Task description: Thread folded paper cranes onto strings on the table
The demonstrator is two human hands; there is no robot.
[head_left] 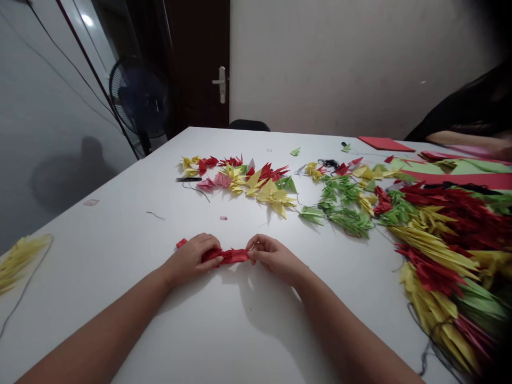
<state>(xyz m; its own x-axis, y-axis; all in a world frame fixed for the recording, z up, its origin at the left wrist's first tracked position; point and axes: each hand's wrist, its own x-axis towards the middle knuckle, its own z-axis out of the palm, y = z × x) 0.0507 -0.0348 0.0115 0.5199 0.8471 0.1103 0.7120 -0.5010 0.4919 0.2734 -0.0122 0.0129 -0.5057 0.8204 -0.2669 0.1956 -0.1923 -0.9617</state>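
Note:
A short row of red folded paper pieces (235,256) lies between my hands above the near part of the white table (192,330). My left hand (198,256) is closed over its left part, and a bit of red sticks out beyond the knuckles. With thumb and fingers pinched, my right hand (276,256) holds the right end. Whether a thread runs through the pieces is hidden. Farther back lie strung yellow, red, pink and green folded papers (256,184), with dark thread snips (189,180) at their left.
A big heap of coloured paper strings (448,240) covers the right side. Yellow folded papers (22,261) with grey thread lie at the left edge. Red sheets (386,144) lie at the back right, near another person's forearm (468,141). A fan (140,101) stands behind the table.

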